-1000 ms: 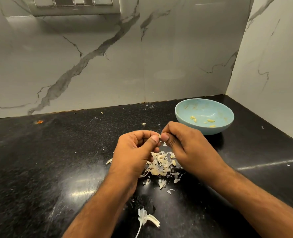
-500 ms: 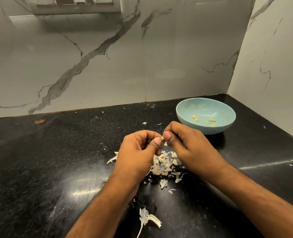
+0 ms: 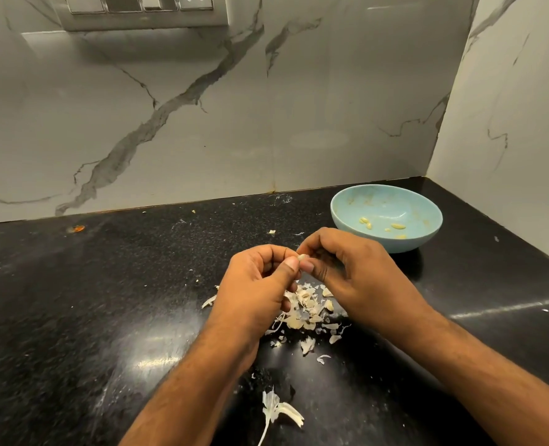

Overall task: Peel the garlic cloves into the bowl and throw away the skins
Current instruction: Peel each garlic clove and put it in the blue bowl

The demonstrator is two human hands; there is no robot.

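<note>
Above the black counter (image 3: 74, 317), the left hand (image 3: 254, 291) and the right hand (image 3: 353, 278) meet thumb to thumb, both pinching one small garlic clove (image 3: 302, 257) between curled fingertips. Only its pale tip shows between them, so I cannot tell how much skin it carries. Directly below the hands a heap of papery skins (image 3: 308, 312) lies on the counter, with loose flakes around it and a larger stemmed husk (image 3: 278, 412) nearer the person. The light blue bowl (image 3: 427, 233) stands just beyond the right hand, near the corner of the marble wall (image 3: 202, 123), holding a few peeled cloves (image 3: 397, 225). A switch plate (image 3: 144, 11) sits high on the wall; no readable writing shows anywhere
</note>
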